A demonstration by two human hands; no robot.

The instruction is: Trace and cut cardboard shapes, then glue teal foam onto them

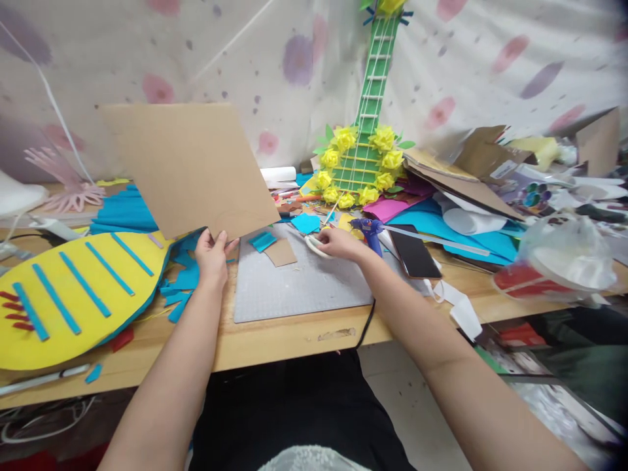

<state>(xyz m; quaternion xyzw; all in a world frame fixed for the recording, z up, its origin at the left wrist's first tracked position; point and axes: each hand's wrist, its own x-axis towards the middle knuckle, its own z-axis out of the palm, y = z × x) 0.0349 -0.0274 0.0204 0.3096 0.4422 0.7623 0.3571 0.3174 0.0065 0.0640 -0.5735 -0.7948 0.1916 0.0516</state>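
My left hand [214, 255] pinches the lower edge of a large brown cardboard sheet [191, 167], which stands tilted up above the table. Over the grey cutting mat [304, 288], my right hand [338, 243] is closed on the white handles of a pair of scissors [316, 246]; the blades point away toward the back. A small cardboard piece [281, 252] and a folded blue paper scrap [262, 241] lie on the mat between my hands. Just right of my right hand is a blue glue gun [369, 229] with a long glue stick in its back.
At left lies a yellow oval [83, 288] with blue strips. A green paper guitar [367, 111] ringed with yellow flowers leans at the back. A phone [415, 254], a bagged red-and-white tub [554, 261] and heaped paper and cardboard [471, 176] occupy the right side.
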